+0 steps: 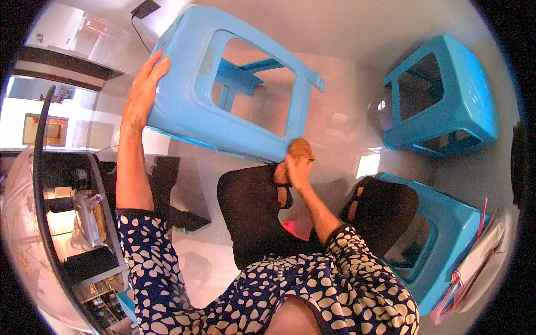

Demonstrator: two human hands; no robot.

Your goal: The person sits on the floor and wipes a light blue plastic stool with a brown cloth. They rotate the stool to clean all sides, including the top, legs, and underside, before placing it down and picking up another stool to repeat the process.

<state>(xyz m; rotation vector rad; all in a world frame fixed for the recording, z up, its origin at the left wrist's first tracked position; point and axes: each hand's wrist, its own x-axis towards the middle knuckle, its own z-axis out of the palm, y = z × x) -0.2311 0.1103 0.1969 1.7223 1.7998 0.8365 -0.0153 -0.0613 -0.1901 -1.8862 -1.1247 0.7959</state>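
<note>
A light blue plastic stool (178, 98) lies tipped on its side in front of me, its legs pointing right and a large opening in its side panel. My left hand (140, 98) holds it at the seat end, fingers over the edge. At the end of the nearer leg, my right hand (299, 171) presses a bunched brown cloth (301, 149) against the plastic. The palm side of both hands is hidden.
A second blue stool (454, 100) lies on its side at the right. Another blue stool (450, 226) is beside my knee, with a beige bag (485, 259) next to it. A round-edged table (21, 217) stands left, by a shelf holding a plastic-wrapped item (90, 220).
</note>
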